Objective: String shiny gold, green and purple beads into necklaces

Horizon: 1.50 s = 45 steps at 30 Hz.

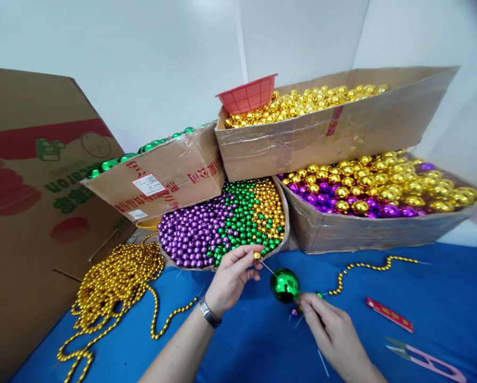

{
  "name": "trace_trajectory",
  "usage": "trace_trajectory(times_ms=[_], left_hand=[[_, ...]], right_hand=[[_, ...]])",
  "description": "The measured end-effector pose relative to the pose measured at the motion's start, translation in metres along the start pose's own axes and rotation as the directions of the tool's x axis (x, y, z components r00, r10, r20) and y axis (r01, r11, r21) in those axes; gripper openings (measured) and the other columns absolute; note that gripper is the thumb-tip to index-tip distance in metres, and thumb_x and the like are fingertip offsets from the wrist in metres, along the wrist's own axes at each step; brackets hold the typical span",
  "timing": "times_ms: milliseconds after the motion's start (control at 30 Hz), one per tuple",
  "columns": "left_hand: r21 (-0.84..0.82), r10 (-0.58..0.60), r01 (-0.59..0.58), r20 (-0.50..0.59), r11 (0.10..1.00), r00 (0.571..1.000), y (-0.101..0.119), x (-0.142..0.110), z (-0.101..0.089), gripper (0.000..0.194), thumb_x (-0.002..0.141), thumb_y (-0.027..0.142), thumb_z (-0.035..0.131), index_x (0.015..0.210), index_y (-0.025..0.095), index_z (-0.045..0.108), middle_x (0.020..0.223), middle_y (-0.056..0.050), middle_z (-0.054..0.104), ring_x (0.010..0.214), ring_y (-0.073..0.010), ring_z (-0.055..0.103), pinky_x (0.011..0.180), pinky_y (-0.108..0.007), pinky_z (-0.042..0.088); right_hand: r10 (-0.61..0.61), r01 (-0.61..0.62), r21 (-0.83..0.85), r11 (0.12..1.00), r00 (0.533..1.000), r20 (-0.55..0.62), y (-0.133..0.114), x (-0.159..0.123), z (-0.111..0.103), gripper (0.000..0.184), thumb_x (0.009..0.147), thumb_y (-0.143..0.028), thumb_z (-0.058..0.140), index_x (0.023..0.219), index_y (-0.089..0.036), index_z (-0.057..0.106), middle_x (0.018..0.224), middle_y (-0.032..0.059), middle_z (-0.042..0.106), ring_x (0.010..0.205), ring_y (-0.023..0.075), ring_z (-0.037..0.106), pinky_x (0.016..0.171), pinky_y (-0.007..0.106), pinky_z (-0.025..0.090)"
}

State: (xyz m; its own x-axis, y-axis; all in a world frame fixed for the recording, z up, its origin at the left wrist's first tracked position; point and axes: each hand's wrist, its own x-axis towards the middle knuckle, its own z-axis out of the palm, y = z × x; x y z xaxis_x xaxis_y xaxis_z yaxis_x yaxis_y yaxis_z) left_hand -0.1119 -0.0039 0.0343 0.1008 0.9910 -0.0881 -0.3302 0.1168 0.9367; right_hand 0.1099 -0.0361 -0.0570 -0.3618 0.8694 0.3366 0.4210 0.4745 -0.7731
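My left hand (236, 274), wearing a metal watch, pinches a small gold bead (257, 255) at the tip of a thin needle (267, 266). The needle runs into a large shiny green ball (285, 285). Closed fingers of my right hand (329, 330) meet at the ball's lower right, in line with the needle; the ball and fingers hide its rear end. Beneath the ball, a small purple bead (294, 312) shows near thin thread. A gold bead string (366, 264) trails away to the right on the blue cloth (246, 340).
A basin (287, 213) of small purple, green and gold beads stands ahead. Around it are cartons of green balls (174, 186), gold balls (302, 143) and mixed balls (361, 229). Gold bead strings (118, 276) are heaped left. A red packet (388, 314) and pink-handled scissors (425, 359) lie right.
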Motion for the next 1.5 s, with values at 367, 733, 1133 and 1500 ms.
trace_trajectory(times_ms=[367,733,1133,1500], left_hand=[[0.068,0.033,-0.030,-0.057,0.997,0.998,0.000,-0.008,-0.011,0.025,0.084,0.027,0.056,0.104,0.014,0.065,0.085,-0.008,0.057,0.077,-0.0152,0.053,0.058,-0.024,0.046],[0.033,0.012,-0.008,-0.112,0.999,0.994,-0.004,-0.010,-0.008,0.027,0.081,0.029,0.060,0.102,0.014,0.066,0.082,-0.007,0.057,0.075,-0.0142,0.054,0.058,-0.023,0.047],[0.433,0.024,-0.018,-0.010,0.901,1.000,-0.025,-0.023,-0.011,0.029,0.076,0.032,0.066,0.099,0.017,0.062,0.083,-0.004,0.060,0.071,-0.0134,0.054,0.060,-0.023,0.046],[0.602,0.190,-0.218,0.111,0.768,0.976,-0.022,-0.030,0.011,0.013,0.080,0.026,0.060,0.083,0.016,0.069,0.095,-0.010,0.064,0.087,-0.0197,0.060,0.076,-0.030,0.047]], right_hand=[[0.045,-0.050,0.087,0.995,0.997,0.061,-0.004,0.004,0.011,0.021,0.096,-0.028,0.034,0.088,-0.023,0.052,0.074,-0.0008,0.056,0.064,0.0117,0.054,0.061,0.022,0.038],[0.002,-0.004,0.056,0.998,0.999,0.036,-0.001,0.001,0.011,0.018,0.095,-0.026,0.036,0.084,-0.022,0.050,0.075,-0.0004,0.056,0.068,0.0123,0.056,0.066,0.021,0.041],[0.100,-0.099,-0.012,0.995,0.990,0.099,-0.004,-0.010,0.039,0.018,0.096,-0.026,0.030,0.102,-0.022,0.047,0.074,0.0004,0.061,0.063,0.0135,0.060,0.059,0.021,0.044],[0.034,-0.004,-0.158,0.987,0.982,0.184,0.001,0.008,0.009,0.032,0.092,-0.021,0.036,0.120,-0.023,0.051,0.113,0.0074,0.060,0.099,0.0171,0.060,0.084,0.028,0.047]])
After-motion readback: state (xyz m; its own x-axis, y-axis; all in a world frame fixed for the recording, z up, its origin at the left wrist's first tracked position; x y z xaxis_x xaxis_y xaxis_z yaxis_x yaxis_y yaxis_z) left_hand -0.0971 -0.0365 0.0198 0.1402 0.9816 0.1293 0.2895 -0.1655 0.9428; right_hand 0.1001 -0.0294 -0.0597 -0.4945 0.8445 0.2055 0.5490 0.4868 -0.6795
